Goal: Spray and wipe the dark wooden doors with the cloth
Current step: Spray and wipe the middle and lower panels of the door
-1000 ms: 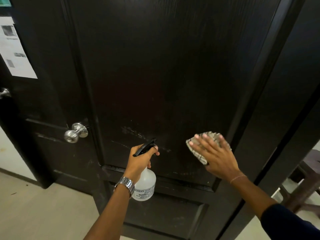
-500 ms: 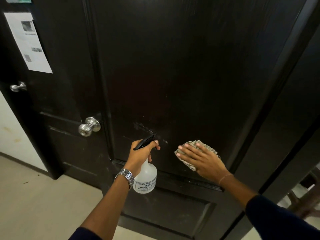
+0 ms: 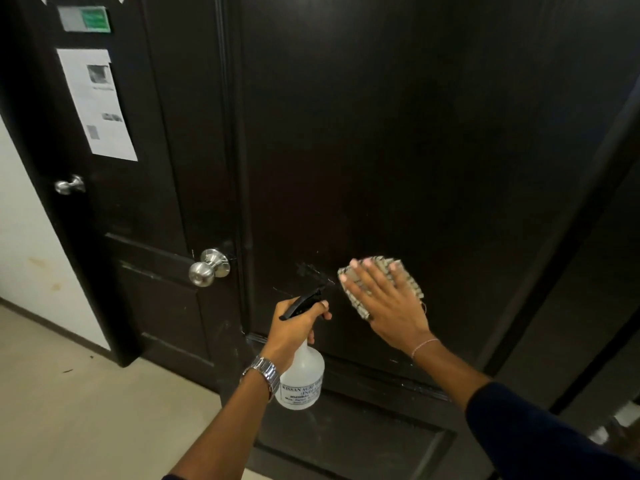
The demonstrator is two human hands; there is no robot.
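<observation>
At the far left, a white printed paper sheet (image 3: 98, 105) is stuck on a second dark door (image 3: 138, 168), with a small green-and-grey sign (image 3: 85, 19) above it and a silver lever handle (image 3: 69, 185) below; the sheet's print is too blurred to read. A round brushed-metal door knob (image 3: 207, 268) sits just left of the wide dark wooden door (image 3: 398, 133), whose top and right edge are cut off by the frame.

The left hand (image 3: 294, 332), a silver metal wristwatch (image 3: 265, 374) on its wrist, has its fingers wrapped round the neck and black trigger of a translucent white plastic spray bottle (image 3: 303, 379), nozzle aimed at the door. Whether the bottle holds liquid cannot be told through its cloudy wall; its label is only partly legible.

Pale streaky marks (image 3: 311, 271) show on the panel just above the nozzle. To their right, the right hand (image 3: 388, 306) presses a folded grey-and-white checked cloth (image 3: 412, 285) flat against the door, fingers straight and slightly spread, hiding most of the cloth. The door's finish is matt, almost black, with faint grain and light scuffs along the lower moulding (image 3: 398, 375).
</observation>
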